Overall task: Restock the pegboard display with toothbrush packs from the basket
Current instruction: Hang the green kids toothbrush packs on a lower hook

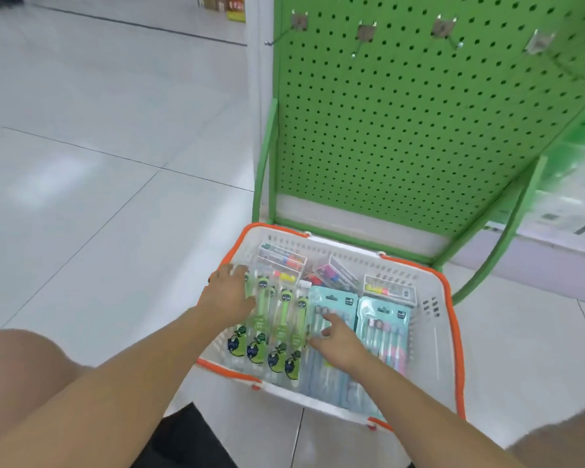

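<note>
— White plastic with an orange rim, that was the basket (433,336), yes? Where did it stand?

— On the tiled floor (92,146), just in front of the green pegboard (402,130). The metal hooks (365,37) on the board carried nothing.

— And the toothbrush packs?

— All lay inside the basket. Green packs (277,329) were at the left, light blue packs (385,325) at the right, some clear boxes (281,265) behind them.

— What did the hands do?

— The left hand (228,298) rested on the green packs with fingers spread and held nothing. The right hand (335,339) lay on a blue pack with fingers loosely bent; whether it pinched the pack, I could not tell, the picture was blurred.
</note>
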